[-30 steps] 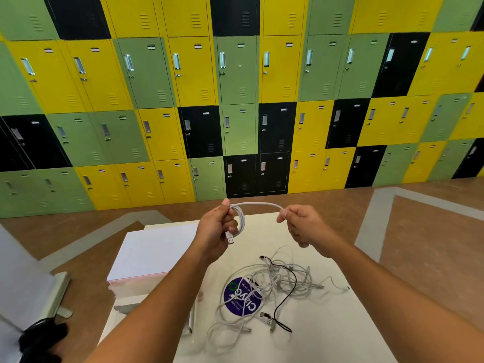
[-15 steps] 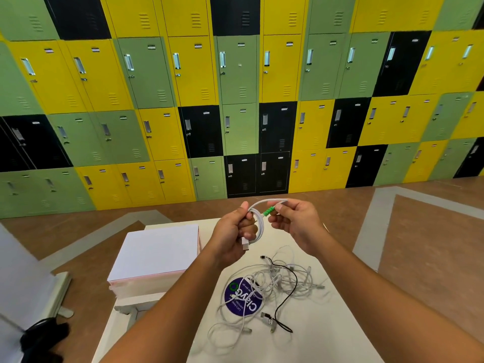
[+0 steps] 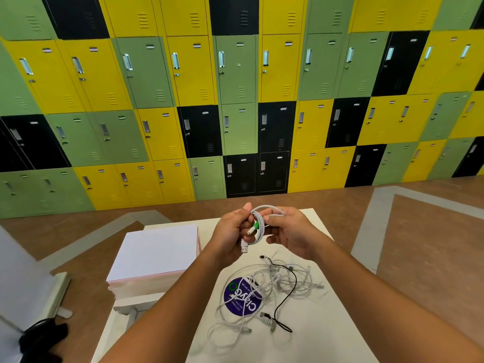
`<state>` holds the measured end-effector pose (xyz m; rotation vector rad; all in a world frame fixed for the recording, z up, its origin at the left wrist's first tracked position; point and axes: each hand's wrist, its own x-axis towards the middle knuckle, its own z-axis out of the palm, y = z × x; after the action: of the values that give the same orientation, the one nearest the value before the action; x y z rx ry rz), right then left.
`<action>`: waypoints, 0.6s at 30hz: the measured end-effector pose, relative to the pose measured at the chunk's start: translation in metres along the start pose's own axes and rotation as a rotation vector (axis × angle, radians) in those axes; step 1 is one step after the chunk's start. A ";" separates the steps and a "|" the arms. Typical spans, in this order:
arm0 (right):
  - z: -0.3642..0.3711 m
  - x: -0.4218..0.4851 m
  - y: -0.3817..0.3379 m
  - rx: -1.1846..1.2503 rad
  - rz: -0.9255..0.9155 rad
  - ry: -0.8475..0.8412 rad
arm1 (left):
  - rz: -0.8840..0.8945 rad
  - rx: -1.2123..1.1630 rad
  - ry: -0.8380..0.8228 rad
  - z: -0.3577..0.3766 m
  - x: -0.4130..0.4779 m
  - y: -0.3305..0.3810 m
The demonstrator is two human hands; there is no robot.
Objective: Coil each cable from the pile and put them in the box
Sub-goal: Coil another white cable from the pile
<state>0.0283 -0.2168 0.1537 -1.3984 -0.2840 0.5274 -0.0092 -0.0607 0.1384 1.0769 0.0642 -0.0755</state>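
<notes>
- Nearest, on the white counter (image 3: pixel 327 336): tangled pile of white cables (image 3: pixel 272 286) with one black cable (image 3: pixel 295 280) through it, partly covering a round purple sticker (image 3: pixel 242 297).
- Above the pile, lifted off the counter: small coiled white cable (image 3: pixel 258 231) with a green-collared plug, clasped on one side by the left hand (image 3: pixel 230 231), pinched on the other by the right hand (image 3: pixel 290 231).
- Left of the hands: flat-topped white box (image 3: pixel 154 252).
- Farthest: yellow, green and black lockers (image 3: pixel 235 100).
</notes>
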 end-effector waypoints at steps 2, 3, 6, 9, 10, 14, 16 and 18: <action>0.003 0.000 -0.001 0.001 0.008 0.002 | 0.055 0.067 0.017 0.000 0.000 -0.001; 0.005 -0.001 0.000 -0.001 0.009 -0.004 | 0.079 0.101 0.019 0.001 -0.001 -0.002; 0.008 -0.002 0.002 -0.081 -0.019 -0.026 | 0.118 0.206 0.016 0.002 0.000 -0.005; 0.005 0.000 0.004 -0.094 -0.009 0.003 | 0.110 0.206 0.016 0.001 0.000 -0.009; 0.005 0.000 0.005 -0.084 0.008 0.013 | 0.115 0.208 0.025 0.002 -0.001 -0.010; 0.011 0.001 0.006 0.007 0.096 0.087 | 0.202 0.285 0.093 0.005 -0.003 -0.012; 0.014 0.003 0.005 0.037 0.159 0.128 | 0.222 0.247 0.118 0.005 -0.003 -0.012; 0.015 0.004 0.004 -0.006 0.235 0.138 | 0.251 0.236 0.141 0.004 -0.003 -0.012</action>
<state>0.0237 -0.2014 0.1519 -1.4755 -0.0098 0.6194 -0.0133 -0.0698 0.1295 1.3169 0.0472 0.2241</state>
